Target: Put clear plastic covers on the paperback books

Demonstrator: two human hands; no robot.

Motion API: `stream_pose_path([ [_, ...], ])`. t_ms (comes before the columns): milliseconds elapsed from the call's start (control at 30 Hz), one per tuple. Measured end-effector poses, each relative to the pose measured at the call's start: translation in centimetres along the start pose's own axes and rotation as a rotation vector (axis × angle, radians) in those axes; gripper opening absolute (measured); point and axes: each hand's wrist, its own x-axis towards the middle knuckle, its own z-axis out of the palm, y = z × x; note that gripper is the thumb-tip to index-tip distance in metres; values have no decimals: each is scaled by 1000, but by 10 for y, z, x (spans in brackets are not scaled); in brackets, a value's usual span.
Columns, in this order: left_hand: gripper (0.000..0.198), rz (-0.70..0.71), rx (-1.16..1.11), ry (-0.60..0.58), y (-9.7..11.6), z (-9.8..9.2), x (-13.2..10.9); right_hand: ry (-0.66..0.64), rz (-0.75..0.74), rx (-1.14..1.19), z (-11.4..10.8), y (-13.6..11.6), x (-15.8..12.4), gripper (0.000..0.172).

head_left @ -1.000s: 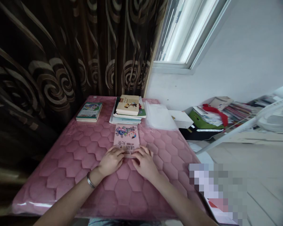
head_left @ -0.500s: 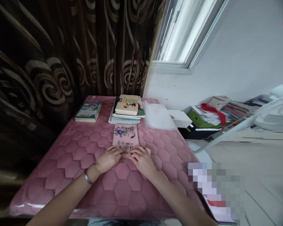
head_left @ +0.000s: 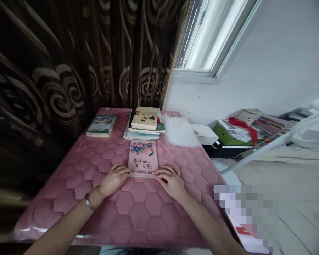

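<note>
Reckoned as done: setting a rectangular, pale-pink, paper-covered book (head_left: 143,163) flat and closed on the glossy pink, hexagon-quilted table cover (head_left: 138,219), just on the near side of a pile of cream, green and white paper books (head_left: 144,120); cannot tell whether touching it. Reckoned as left: not yet clear of either hand; beyond that, cannot tell. Placed at the near left corner: left hand (head_left: 114,180), fingers bent. Placed at the near right corner: right hand (head_left: 172,182), likewise loosely curled. Neither clenched; lightly pinching or merely resting, cannot tell. Bearing, at the far end, a colourful cartoon in blue and pink; across the middle, dark Chinese characters; along the near edge, a line of small print. Seemingly upside down from this side. Lying nearly straight, with no creasing visible. Too foreshortened to judge thickness.
</note>
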Motion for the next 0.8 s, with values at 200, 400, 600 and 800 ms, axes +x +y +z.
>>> stream_pose_path([
  [200,14,-383,-286,80,9,-6,11,-39,48,285,-6,7,4,22],
  [400,6,-911,-273,-107,1,-9,54,-45,66,272,-5,5,5,34],
  [600,13,-1051,-357,-226,-18,4,76,-43,57,212,-6,0,5,32],
  [800,12,-1056,-428,-244,-20,10,80,-62,48,227,-6,1,5,30],
])
